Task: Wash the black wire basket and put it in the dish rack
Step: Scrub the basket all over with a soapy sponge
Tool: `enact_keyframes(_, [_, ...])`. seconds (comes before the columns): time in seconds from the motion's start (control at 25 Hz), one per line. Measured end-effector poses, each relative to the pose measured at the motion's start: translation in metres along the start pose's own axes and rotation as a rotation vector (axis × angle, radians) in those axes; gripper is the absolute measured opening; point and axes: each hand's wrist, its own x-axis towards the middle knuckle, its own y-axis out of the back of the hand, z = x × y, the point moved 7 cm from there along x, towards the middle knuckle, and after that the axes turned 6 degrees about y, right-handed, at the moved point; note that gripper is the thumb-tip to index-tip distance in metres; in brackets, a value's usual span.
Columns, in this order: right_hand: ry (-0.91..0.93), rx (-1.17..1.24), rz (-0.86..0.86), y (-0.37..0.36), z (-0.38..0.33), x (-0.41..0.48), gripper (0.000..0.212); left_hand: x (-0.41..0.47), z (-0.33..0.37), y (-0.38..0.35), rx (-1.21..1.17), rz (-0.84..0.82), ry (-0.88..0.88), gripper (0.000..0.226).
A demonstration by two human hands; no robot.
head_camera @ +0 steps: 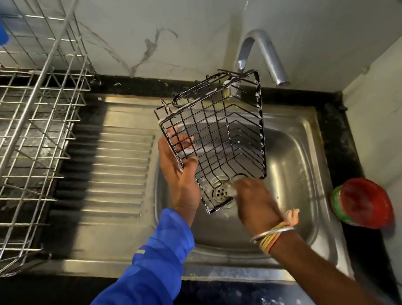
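Black wire basket (219, 135) hangs tilted in the air over the sink (303, 155). Its near lower corner sits above the drain and its far upper rim is close under the tap (262, 52). White suds cling to the top rim wires, so I judge the soaping is done or nearly done, with rinsing not yet finished. I see no water coming from the spout.

My left hand (180, 169) grips the basket's left side, with my fingers hooked behind the wires and my thumb pressed over the front edge. My right hand (253, 201) is at the lower corner. It is blurred, and something pale shows at the fingertips. I cannot tell whether it pinches a wire, holds a scrubber or only rubs.

The long axis runs from that near corner up and away toward the tap. The dish rack (32, 151) stands well off to my left, past the ribbed drainboard (111, 162). My left hand already carries the weight and is nearer the rack, so I judge the basket will travel leftward in that hand after a rinse.
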Motion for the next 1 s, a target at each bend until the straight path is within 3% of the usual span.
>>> enact_keyframes(0.08, [0.132,0.125,-0.044,-0.015,-0.028,-0.012,0.031,0.000,0.002,0.000,0.018,0.003,0.010,0.066])
enact_keyframes(0.16, [0.117,0.215,0.052,-0.006,-0.014,-0.009,0.028,-0.001,0.004,0.001,0.021,-0.007,-0.007,0.070])
enact_keyframes(0.32, [-0.112,-0.044,0.117,0.007,0.038,0.024,0.027,-0.003,0.009,-0.001,0.020,-0.012,-0.035,0.067])
enact_keyframes(0.48, [0.050,-0.021,0.030,-0.020,-0.018,0.029,0.028,-0.004,0.010,-0.007,0.034,-0.053,-0.021,0.075])
enact_keyframes(0.68, [0.062,-0.191,0.084,-0.001,0.010,0.046,0.027,0.000,0.013,-0.001,0.008,-0.024,0.003,0.079])
enact_keyframes(0.88, [0.217,0.140,0.134,-0.018,-0.037,0.043,0.023,0.009,0.018,-0.007,0.084,-0.097,-0.029,0.068])
enact_keyframes(1.0, [0.101,0.112,0.240,-0.003,0.001,0.061,0.016,0.007,0.018,-0.002,0.022,-0.052,-0.023,0.070])
